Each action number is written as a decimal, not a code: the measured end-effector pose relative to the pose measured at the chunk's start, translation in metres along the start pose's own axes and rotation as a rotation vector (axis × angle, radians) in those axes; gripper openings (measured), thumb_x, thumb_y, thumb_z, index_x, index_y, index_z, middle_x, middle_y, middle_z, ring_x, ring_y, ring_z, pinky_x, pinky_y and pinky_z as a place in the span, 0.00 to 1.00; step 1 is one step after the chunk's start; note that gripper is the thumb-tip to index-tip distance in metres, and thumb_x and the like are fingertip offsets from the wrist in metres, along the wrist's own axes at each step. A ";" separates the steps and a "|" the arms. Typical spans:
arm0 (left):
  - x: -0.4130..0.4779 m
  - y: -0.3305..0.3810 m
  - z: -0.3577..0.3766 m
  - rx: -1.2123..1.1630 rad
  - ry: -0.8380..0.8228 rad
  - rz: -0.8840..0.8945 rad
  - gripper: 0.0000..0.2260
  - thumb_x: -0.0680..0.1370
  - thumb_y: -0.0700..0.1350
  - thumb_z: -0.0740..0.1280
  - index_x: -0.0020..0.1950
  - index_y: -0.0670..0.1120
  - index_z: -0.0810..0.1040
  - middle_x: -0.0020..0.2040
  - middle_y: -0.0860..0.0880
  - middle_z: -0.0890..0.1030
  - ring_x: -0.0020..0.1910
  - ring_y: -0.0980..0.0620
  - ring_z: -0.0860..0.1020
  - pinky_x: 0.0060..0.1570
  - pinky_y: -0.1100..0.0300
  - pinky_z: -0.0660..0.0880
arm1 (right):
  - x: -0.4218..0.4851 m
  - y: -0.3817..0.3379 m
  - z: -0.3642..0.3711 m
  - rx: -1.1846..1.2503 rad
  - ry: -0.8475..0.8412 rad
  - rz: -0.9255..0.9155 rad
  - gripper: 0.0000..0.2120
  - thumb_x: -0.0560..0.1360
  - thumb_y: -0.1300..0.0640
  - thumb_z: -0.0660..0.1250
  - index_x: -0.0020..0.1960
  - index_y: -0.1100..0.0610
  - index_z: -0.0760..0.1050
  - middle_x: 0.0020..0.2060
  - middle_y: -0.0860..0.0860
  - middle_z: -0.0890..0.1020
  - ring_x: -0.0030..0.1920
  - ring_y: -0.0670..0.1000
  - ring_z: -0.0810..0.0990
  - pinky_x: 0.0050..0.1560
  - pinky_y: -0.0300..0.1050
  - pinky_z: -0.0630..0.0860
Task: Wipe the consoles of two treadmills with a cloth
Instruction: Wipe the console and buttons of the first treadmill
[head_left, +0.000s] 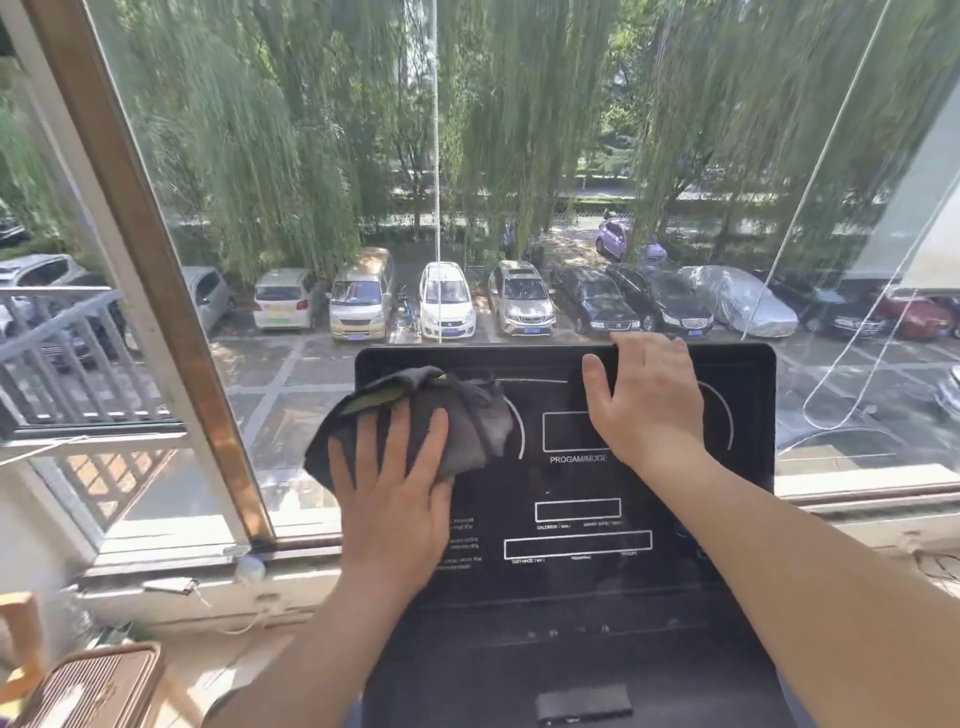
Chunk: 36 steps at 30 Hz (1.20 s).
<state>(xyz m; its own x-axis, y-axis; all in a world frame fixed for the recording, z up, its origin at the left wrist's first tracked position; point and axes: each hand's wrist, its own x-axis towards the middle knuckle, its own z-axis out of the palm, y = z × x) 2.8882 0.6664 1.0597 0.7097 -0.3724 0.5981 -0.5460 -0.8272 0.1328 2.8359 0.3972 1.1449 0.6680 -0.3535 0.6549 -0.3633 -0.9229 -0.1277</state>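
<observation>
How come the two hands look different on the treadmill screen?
The left hand presses flat on a grey cloth; the right hand is bare. The left hand sits at the console's left side; the right hand reaches up to its top edge. Both lie on the black console with fingers spread.

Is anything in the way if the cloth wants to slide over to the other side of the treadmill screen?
Yes. The left hand presses the cloth on the left side of the console, and the right hand rests on the upper middle, just beside it. The cloth would bump into that hand before reaching the right side.
</observation>
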 end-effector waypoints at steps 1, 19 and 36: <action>-0.013 0.010 0.007 -0.024 -0.025 0.001 0.30 0.78 0.55 0.62 0.81 0.55 0.64 0.80 0.44 0.64 0.78 0.33 0.57 0.76 0.29 0.46 | 0.000 -0.001 0.001 0.015 0.011 0.011 0.26 0.84 0.42 0.54 0.68 0.61 0.75 0.64 0.59 0.80 0.69 0.61 0.74 0.80 0.60 0.58; 0.026 0.041 -0.002 0.090 -0.038 0.350 0.31 0.76 0.57 0.67 0.80 0.59 0.66 0.75 0.47 0.69 0.75 0.35 0.64 0.74 0.27 0.52 | 0.004 0.015 0.004 0.212 0.140 -0.024 0.16 0.82 0.50 0.59 0.61 0.56 0.80 0.57 0.52 0.84 0.61 0.53 0.77 0.73 0.60 0.69; 0.063 0.154 0.029 0.145 -0.025 0.348 0.41 0.76 0.61 0.63 0.84 0.44 0.56 0.84 0.43 0.53 0.83 0.41 0.49 0.79 0.37 0.48 | 0.035 0.131 -0.018 0.450 -0.060 -0.010 0.22 0.82 0.44 0.54 0.56 0.48 0.87 0.52 0.44 0.88 0.58 0.53 0.81 0.55 0.46 0.73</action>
<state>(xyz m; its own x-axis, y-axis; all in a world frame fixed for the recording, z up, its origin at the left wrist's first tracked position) 2.8621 0.5029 1.0947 0.5044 -0.6503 0.5680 -0.6889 -0.6997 -0.1893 2.7998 0.2671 1.1646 0.7113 -0.3401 0.6151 -0.0469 -0.8961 -0.4413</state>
